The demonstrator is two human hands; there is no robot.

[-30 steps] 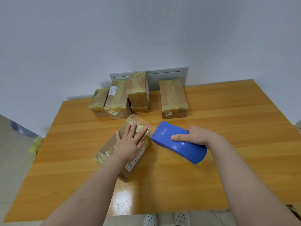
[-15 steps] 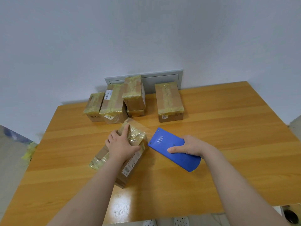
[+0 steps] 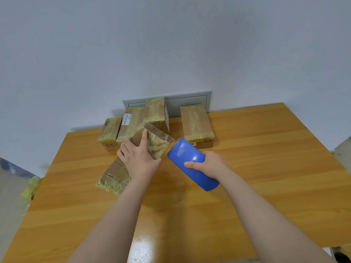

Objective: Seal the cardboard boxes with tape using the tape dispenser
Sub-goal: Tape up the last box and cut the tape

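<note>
Box (image 3: 157,149) now atilt; dispenser (image 3: 187,157) logo illegible

Five cardboard boxes (image 3: 196,122) counted: four grouped at 12 o'clock, one (image 3: 114,179) nearer. One tape dispenser (image 3: 190,158). One bench (image 3: 266,168).

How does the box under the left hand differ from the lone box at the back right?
The held box lies diagonally, gripped by the left hand; the lone box sits untouched, square to the wall. The held box's tape stands loose at its far end; the lone box's lies flat. Both are brown cardboard with yellowish tape.
</note>
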